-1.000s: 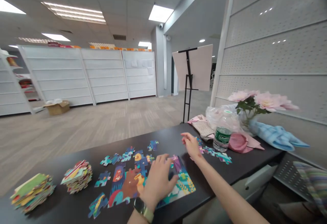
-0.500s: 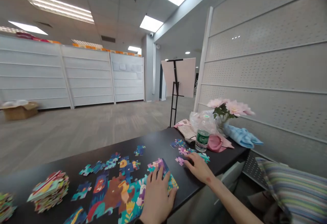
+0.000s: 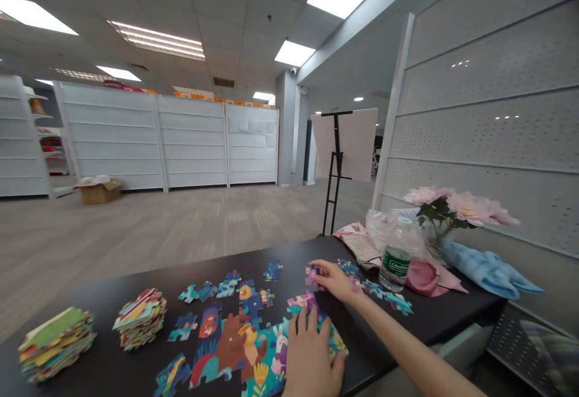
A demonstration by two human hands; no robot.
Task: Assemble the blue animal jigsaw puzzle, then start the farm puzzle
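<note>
A partly joined jigsaw puzzle (image 3: 235, 343) with a brown bear and a white rabbit lies on the dark table. My left hand (image 3: 313, 349) rests flat on its right part, fingers spread. Just beyond the puzzle's upper right edge, my right hand (image 3: 335, 279) pinches a pink-purple puzzle piece (image 3: 310, 275) between thumb and fingers. Loose blue and teal puzzle pieces (image 3: 208, 290) lie along the puzzle's far side. More pieces (image 3: 389, 297) are at the right, partly behind my right forearm.
Two stacks of puzzle pieces (image 3: 56, 344) (image 3: 141, 318) stand at the left. A water bottle (image 3: 395, 261), pink cloth (image 3: 423, 276), blue cloth (image 3: 491, 267) and a vase of pink flowers (image 3: 470, 210) crowd the right end. An easel (image 3: 335, 174) stands beyond the table.
My right hand has taken hold of the pink-purple piece and brought it left, toward the puzzle's upper edge. My left hand stays on the puzzle. The view has turned left.
</note>
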